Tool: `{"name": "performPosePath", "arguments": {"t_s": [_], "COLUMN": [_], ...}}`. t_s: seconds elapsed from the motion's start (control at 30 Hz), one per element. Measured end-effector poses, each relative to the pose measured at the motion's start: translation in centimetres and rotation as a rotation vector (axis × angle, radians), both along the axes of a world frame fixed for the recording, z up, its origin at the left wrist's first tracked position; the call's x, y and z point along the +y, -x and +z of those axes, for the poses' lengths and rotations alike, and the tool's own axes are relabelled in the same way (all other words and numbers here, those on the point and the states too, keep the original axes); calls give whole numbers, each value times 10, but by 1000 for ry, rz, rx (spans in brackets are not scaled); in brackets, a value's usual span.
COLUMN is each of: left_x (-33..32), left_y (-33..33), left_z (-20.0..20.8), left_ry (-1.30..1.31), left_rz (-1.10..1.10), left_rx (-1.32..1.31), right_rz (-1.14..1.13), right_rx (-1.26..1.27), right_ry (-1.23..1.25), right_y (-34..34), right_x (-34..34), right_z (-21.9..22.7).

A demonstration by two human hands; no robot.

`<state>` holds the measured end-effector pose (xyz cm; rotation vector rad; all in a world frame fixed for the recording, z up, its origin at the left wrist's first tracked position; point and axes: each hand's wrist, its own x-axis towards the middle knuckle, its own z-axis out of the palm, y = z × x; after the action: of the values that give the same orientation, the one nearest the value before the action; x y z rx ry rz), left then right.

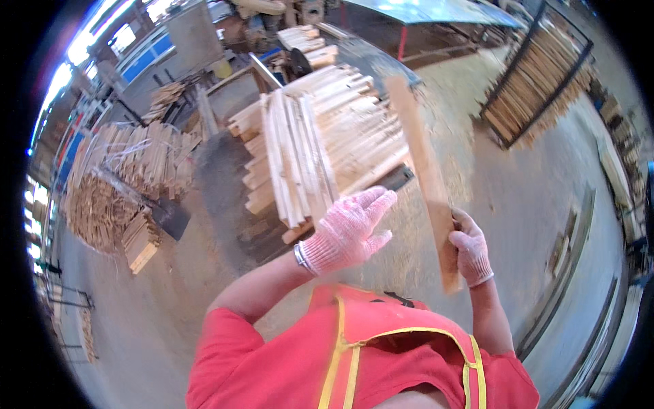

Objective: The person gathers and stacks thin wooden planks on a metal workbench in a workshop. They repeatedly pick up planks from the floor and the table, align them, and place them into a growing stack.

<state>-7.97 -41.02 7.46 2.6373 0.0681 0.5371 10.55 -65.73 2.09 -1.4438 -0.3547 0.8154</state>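
A long flat wooden board (426,170) stands on end in front of me, tilted a little to the left at its far end. Near its lower end my right hand (470,247), in a pinkish-white knit glove, grips it by the right edge. My left hand (351,228), gloved the same way, is held out to the left of the board with its fingers stretched and nothing in it. Beyond that hand lies a stack of wooden planks (361,129), with several narrow strips (296,150) laid crosswise on its left side.
Bundled wood pieces (109,198) are heaped at the left, with a shovel-like dark plate (170,218) beside them. A black metal rack (538,82) full of strips stands at the far right. Long dark bars (562,273) lie on the floor at the right. A sheet-topped table (436,12) is at the back.
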Motion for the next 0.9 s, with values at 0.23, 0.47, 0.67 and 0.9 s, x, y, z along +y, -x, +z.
{"name": "performPosePath", "arguments": {"t_s": [0.23, 0.47, 0.67, 0.9], "left_x": [120, 249, 407, 590], "left_y": [59, 102, 123, 76], "left_z": [70, 76, 73, -13], "left_ry": [-893, -787, -310, -172], "left_rz": [105, 368, 1022, 699], "left_rx": [-80, 81, 496, 313], "right_rz": [682, 478, 68, 142], "right_rx": [-200, -847, -777, -440], "right_ry": [77, -31, -18, 284], "right_y": [-29, -61, -97, -35], "right_x": [75, 223, 272, 242], "right_z": [65, 121, 100, 31]}}
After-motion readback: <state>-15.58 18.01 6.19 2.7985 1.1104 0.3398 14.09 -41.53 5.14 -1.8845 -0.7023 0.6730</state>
